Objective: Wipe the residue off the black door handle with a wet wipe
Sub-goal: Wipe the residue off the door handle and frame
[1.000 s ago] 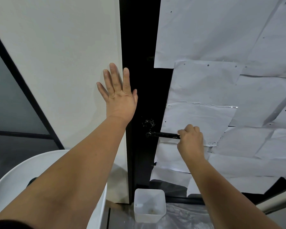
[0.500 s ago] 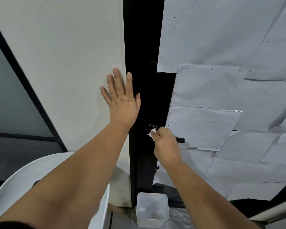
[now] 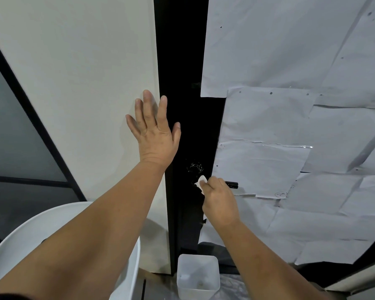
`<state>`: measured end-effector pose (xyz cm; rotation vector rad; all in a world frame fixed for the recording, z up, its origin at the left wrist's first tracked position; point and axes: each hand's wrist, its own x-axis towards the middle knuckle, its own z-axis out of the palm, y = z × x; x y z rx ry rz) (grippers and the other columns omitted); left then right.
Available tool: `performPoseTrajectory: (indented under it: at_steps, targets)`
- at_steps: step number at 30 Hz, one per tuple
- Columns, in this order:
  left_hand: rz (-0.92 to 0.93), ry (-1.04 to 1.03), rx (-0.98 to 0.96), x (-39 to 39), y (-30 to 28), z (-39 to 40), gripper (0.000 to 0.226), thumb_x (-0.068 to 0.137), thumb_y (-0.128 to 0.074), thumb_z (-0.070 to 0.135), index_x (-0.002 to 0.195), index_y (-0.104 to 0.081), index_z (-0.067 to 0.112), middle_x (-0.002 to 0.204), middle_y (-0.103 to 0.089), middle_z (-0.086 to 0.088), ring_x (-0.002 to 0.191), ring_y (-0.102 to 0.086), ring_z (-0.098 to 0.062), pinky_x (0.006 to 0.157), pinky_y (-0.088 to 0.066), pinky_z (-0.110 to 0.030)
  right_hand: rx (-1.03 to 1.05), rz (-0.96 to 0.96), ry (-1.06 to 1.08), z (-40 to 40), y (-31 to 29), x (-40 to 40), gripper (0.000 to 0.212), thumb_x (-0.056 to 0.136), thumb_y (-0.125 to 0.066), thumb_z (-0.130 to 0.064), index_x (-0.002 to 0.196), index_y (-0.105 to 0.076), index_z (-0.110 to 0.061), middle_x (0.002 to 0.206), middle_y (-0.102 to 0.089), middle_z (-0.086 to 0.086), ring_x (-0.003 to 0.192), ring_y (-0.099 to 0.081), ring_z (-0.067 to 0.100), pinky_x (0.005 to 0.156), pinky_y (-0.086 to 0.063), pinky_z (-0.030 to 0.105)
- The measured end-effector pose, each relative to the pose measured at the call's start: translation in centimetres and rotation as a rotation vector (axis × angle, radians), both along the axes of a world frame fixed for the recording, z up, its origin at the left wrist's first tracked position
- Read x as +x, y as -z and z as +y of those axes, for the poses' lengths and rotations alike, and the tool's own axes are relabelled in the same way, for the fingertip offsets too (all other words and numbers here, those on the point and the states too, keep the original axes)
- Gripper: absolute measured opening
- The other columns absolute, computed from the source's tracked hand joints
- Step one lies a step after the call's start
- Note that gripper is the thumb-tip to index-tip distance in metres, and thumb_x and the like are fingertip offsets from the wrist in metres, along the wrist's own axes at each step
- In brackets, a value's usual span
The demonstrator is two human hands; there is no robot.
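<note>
Mid-wipe, right hand (image 3: 220,200) pinches the wet wipe (image 3: 200,184) on the black door handle (image 3: 232,184).
Left hand (image 3: 155,135) lies flat, holding nothing; whitish residue (image 3: 194,167) above could be missed.

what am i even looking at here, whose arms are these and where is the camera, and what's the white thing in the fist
No machine here: a person wears a wide-angle camera on the head, looking forward and down at their own arms. The left hand lies flat and open against the pale wall panel. The right hand is closed on a white wet wipe, pressed against the black door handle; only the handle's tip shows past the fist. Paper sheets cover the door. Below, on the floor, stands a clear plastic tub; a white chair is at lower left.
</note>
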<state>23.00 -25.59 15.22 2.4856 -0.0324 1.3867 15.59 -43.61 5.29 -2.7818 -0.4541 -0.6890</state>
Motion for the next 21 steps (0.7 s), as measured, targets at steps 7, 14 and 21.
performPoseTrajectory:
  at_steps: [7,14,21]
  targets:
    - [-0.114,0.008,-0.017,0.9,-3.0,-1.1,0.069,0.099,-0.048,0.032,0.154,-0.010,0.015,0.162,-0.015,-0.019,0.150,-0.009,-0.037,0.117,-0.008,-0.067,1.177,0.684,0.241,0.5,1.7,-1.1,0.021,0.092,-0.053,-0.004,0.099,-0.071,-0.013,0.088,-0.068,0.006,0.074,-0.063,0.017,0.068,-0.053,0.023]
    - [-0.251,0.034,-0.044,2.5,-2.2,-1.4,0.057,0.103,-0.041,0.017,0.153,-0.014,0.013,0.158,-0.019,-0.022,0.149,-0.009,-0.038,0.115,-0.007,-0.069,1.951,0.767,0.236,2.2,1.3,1.4,0.017,0.089,-0.056,0.005,0.093,-0.070,-0.005,0.098,-0.068,0.014,0.084,-0.064,0.021,0.074,-0.052,0.029]
    - [-0.302,0.002,0.036,3.4,-1.4,-1.0,0.066,0.107,-0.027,0.024,0.154,0.018,0.030,0.160,0.028,0.009,0.149,0.018,-0.019,0.119,0.001,-0.061,2.146,0.776,0.057,3.8,0.4,3.2,0.028,0.088,-0.060,0.003,0.108,-0.070,-0.013,0.097,-0.074,0.004,0.083,-0.066,0.015,0.066,-0.053,0.018]
